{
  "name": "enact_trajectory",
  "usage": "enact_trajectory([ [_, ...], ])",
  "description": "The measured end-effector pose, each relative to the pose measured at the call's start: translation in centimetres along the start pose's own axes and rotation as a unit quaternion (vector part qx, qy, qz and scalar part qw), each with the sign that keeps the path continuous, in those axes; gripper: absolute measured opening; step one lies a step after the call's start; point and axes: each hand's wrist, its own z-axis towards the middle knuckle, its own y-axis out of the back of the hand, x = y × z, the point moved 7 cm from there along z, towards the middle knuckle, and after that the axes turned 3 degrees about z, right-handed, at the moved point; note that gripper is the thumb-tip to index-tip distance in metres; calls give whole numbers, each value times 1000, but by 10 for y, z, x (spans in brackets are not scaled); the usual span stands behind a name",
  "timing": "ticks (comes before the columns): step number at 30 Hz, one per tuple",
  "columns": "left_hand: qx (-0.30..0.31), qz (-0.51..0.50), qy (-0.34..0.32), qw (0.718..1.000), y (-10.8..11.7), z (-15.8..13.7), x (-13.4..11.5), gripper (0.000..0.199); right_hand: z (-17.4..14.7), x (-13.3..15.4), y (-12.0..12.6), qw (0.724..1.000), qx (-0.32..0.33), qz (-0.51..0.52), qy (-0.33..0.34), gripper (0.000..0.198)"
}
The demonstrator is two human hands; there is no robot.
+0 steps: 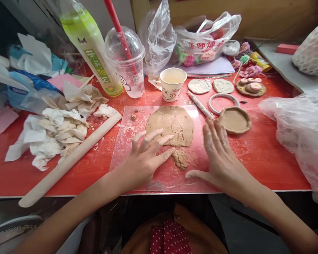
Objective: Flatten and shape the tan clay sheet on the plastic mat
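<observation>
One red tabletop point(257, 155), dusted with pale clay, the ground on which everything I see here is set out.

One clear plastic bag point(294, 130), crumpled, at the right edge.

One heap of used tissues point(55, 130), on the left.

One transparent sheet point(127, 141), smeared with clay, lying before the person.

One bottle point(92, 53), green-labelled, tilted in my view, at the back left; just beside it, one dome-lidded plastic cup point(125, 68) with a red straw.

One long pale bar point(71, 158), slantwise, its near end jutting past the table edge.

One pair of bare hands, clay-dusted. Left hand point(145, 160): fingers spread over the lower left of the slab, nothing seen in its grasp; whether the fingertips touch the clay I cannot tell. Right hand point(222, 158): flattened, fingers close together, thumb held well out, nothing seen in its grasp; it lies by the sheet's right side.

One clay slab point(172, 123), flat, rounded above and straight along its near edge, on the sheet between the hands and the paper cup point(172, 84).

One round clay dish point(234, 120), low-walled, just beyond the right fingertips.

One pale ring point(224, 95), behind the dish.

One slim whitish stick point(200, 104), pointing toward the right fingertips.

One rough clay scrap point(180, 160), at the slab's near edge.

Clay crumbs point(133, 117), left of the slab.
</observation>
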Motion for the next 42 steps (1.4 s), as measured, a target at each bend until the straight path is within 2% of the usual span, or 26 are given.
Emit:
enact_trajectory([
  [3,33,-13,6,999,-8,5,-1,48,11,5,-11,1000,21,-4,12,116],
  [7,59,-36,18,997,-13,10,2,55,13,9,-17,999,40,-4,26,106],
  [13,52,-59,29,996,-13,11,5,51,19,12,-15,998,19,-26,50,102],
  [21,34,-61,4,998,-12,13,1,47,30,11,-19,996,13,-64,67,98],
  [25,-24,-75,33,996,-2,8,7,43,30,3,-11,998,-3,29,48,87],
  [28,-42,-80,67,994,5,7,15,35,26,-10,9,990,-84,113,-7,68],
  [30,-3,-77,23,997,1,11,12,44,22,-18,20,982,-136,125,-47,60],
  [32,31,-72,-33,996,-6,17,6,56,21,-20,23,980,-143,122,-62,58],
  [38,25,-4,-74,997,-15,39,4,74,23,-17,18,980,-129,145,-53,60],
  [42,23,46,-116,992,-17,44,-5,68,22,-17,17,976,-135,162,-51,60],
])
